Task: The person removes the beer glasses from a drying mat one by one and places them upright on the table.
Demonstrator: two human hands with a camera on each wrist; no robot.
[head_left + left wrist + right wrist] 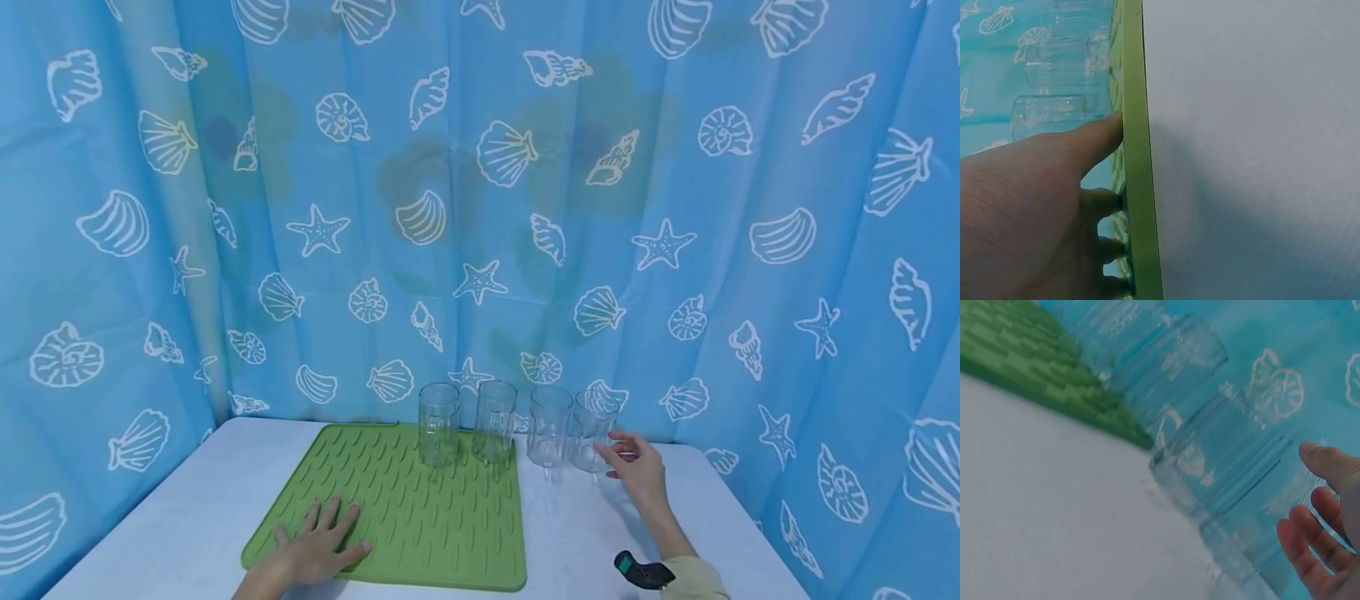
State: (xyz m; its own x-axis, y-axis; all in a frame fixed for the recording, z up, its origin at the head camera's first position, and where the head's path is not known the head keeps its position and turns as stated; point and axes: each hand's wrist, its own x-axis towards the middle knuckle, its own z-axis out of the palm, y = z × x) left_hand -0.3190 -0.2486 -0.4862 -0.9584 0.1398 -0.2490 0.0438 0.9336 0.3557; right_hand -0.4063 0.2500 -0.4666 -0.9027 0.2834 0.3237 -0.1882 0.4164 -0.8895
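Left wrist view: fingertips of my left hand [1029, 206] hidden behind edge of green drying mat [1140, 169]. Right wrist view: my right hand [640, 471] cut off by right edge, glasses [1175, 372] blurred; whether I touch rightmost glass [588, 433], cannot tell.

Well behind the fingers [1300, 547] of the right hand [636, 467]: pale beige sleeve [693, 578]; adjacent, curved black device [649, 575] with green patch [625, 564].
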